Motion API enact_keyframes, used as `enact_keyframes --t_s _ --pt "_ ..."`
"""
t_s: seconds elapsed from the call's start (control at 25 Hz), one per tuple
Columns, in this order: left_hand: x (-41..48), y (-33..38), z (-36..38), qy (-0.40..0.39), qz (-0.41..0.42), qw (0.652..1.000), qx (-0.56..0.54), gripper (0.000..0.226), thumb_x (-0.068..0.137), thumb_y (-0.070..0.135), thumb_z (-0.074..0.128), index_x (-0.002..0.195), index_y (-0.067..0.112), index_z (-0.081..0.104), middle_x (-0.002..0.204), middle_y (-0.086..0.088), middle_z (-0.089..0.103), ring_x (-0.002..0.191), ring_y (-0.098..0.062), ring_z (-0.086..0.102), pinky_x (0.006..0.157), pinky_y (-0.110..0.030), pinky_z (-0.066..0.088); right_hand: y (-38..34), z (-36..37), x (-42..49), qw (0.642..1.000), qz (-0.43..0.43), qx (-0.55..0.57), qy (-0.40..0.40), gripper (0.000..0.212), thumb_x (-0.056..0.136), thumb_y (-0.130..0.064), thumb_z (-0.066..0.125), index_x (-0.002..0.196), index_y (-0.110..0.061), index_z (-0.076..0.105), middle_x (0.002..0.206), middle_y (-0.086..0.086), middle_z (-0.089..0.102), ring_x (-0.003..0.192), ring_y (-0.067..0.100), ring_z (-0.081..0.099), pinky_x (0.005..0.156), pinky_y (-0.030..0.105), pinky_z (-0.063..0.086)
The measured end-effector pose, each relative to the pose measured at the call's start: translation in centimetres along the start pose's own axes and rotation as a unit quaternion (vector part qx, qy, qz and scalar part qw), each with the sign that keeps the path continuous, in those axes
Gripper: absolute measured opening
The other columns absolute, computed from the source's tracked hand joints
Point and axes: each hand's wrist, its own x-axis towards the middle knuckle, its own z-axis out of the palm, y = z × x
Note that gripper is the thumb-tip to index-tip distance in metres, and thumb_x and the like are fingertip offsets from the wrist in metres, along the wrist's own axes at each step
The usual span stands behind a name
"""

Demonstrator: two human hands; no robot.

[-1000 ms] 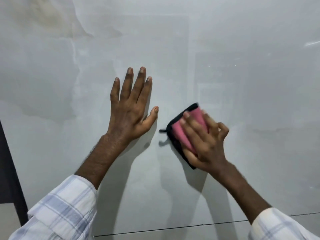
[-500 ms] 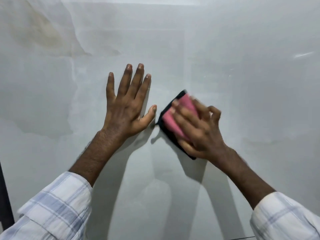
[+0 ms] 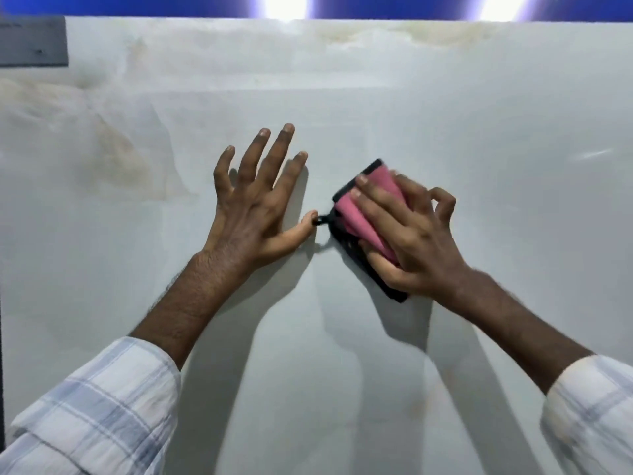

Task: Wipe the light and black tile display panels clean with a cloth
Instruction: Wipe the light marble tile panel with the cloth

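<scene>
A large glossy light tile panel (image 3: pixel 445 108) with faint beige veining fills the view. My right hand (image 3: pixel 411 234) presses a pink cloth with a black edge and a small black loop (image 3: pixel 363 214) flat against the panel, right of centre. My left hand (image 3: pixel 257 204) rests on the panel just left of the cloth, fingers spread and holding nothing; its thumb tip touches the cloth's loop. No black panel shows apart from a thin dark strip (image 3: pixel 1 354) at the left edge.
A grey label plate (image 3: pixel 32 41) sits at the panel's top left corner. Above the panel's top edge runs a blue band with bright lights (image 3: pixel 284 5). Both forearms wear light checked sleeves.
My view has tilted upward, revealing the panel's top edge and the lights. My right hand has slid the cloth up the panel, and my left hand has spread its fingers wider.
</scene>
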Motion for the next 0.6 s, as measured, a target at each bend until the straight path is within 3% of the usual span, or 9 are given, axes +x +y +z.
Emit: enact_keyframes --t_s 0.08,0.16,0.24,0.28,0.32,0.44,0.48,0.52,0.6 --pt "1.0 -0.7 0.4 -0.015 -0.009 1.000 -0.008 0.086 0.089 0.068 0.047 0.157 0.015 0.043 0.173 -0.009 0.018 0.160 -0.030 0.017 0.122 -0.062 0.014 3.6 -0.7 2.1 0.997 -0.076 -0.023 -0.014 0.067 0.087 -0.040 0.059 0.152 -0.027 0.049 0.162 -0.008 0.039 0.143 0.029 0.041 0.097 0.051 0.022" --pt "1.2 -0.8 0.9 -0.025 -0.018 0.999 -0.021 0.089 0.090 0.070 0.042 0.161 0.017 0.036 0.174 -0.008 0.017 0.160 -0.030 0.015 0.123 -0.064 0.011 7.4 -0.7 5.5 0.998 0.068 -0.010 0.015 0.067 0.087 -0.042 0.059 0.152 -0.031 0.048 0.161 -0.011 0.041 0.138 0.028 0.043 0.101 0.041 0.018" --pt "1.0 -0.3 1.3 -0.024 -0.019 0.999 -0.022 0.088 0.093 0.068 0.039 0.164 0.016 0.030 0.174 -0.009 0.014 0.161 -0.030 0.012 0.123 -0.066 0.008 7.8 -0.6 8.1 0.969 0.243 -0.006 0.043 0.064 0.091 -0.046 0.052 0.153 -0.031 0.044 0.160 -0.013 0.040 0.136 0.030 0.042 0.095 0.043 0.021" --pt "0.9 -0.1 1.4 -0.027 -0.018 0.999 -0.020 0.088 0.094 0.066 0.038 0.165 0.015 0.028 0.174 -0.010 0.013 0.161 -0.032 0.010 0.123 -0.067 0.007 6.7 -0.2 8.8 0.964 0.257 -0.032 0.051 0.064 0.093 -0.045 0.049 0.154 -0.027 0.042 0.161 -0.011 0.039 0.135 0.033 0.041 0.093 0.045 0.023" --pt "0.9 0.0 1.4 -0.031 -0.016 0.999 -0.019 0.088 0.095 0.065 0.037 0.165 0.014 0.026 0.174 -0.011 0.012 0.161 -0.033 0.009 0.123 -0.068 0.006 5.2 0.2 9.0 0.974 0.215 -0.045 0.049 0.065 0.092 -0.044 0.047 0.154 -0.024 0.041 0.161 -0.008 0.039 0.136 0.035 0.040 0.092 0.047 0.024" --pt "1.8 -0.3 1.0 -0.018 0.010 1.000 0.012 0.087 0.093 0.065 0.039 0.161 0.011 0.035 0.174 -0.010 0.012 0.161 -0.032 0.009 0.123 -0.067 0.008 4.6 -0.1 9.3 0.999 -0.040 -0.035 -0.006 0.072 0.085 -0.043 0.047 0.154 -0.024 0.043 0.162 -0.006 0.040 0.140 0.030 0.039 0.092 0.049 0.023" --pt "2.6 -0.5 0.8 0.000 0.023 0.999 0.029 0.084 0.094 0.064 0.041 0.159 0.011 0.039 0.174 -0.010 0.013 0.161 -0.032 0.009 0.123 -0.065 0.010 6.2 -0.6 10.3 0.997 -0.069 -0.030 -0.004 0.071 0.084 -0.042 0.048 0.153 -0.024 0.046 0.161 -0.006 0.042 0.139 0.028 0.040 0.096 0.047 0.020" --pt "3.5 -0.6 0.7 0.016 0.025 0.999 0.033 0.081 0.094 0.063 0.042 0.158 0.013 0.041 0.174 -0.010 0.014 0.161 -0.032 0.010 0.123 -0.064 0.011 8.0 -0.6 11.7 0.998 -0.052 -0.021 0.014 0.069 0.084 -0.040 0.050 0.151 -0.024 0.049 0.158 -0.004 0.046 0.136 0.026 0.042 0.100 0.041 0.017" --pt "5.4 -0.7 0.9 0.025 0.003 1.000 0.007 0.080 0.095 0.062 0.041 0.159 0.015 0.040 0.174 -0.009 0.013 0.161 -0.032 0.011 0.123 -0.062 0.011 10.1 -0.4 14.9 0.992 0.119 0.014 0.044 0.063 0.088 -0.042 0.052 0.150 -0.026 0.051 0.156 -0.007 0.049 0.130 0.028 0.043 0.099 0.033 0.016"
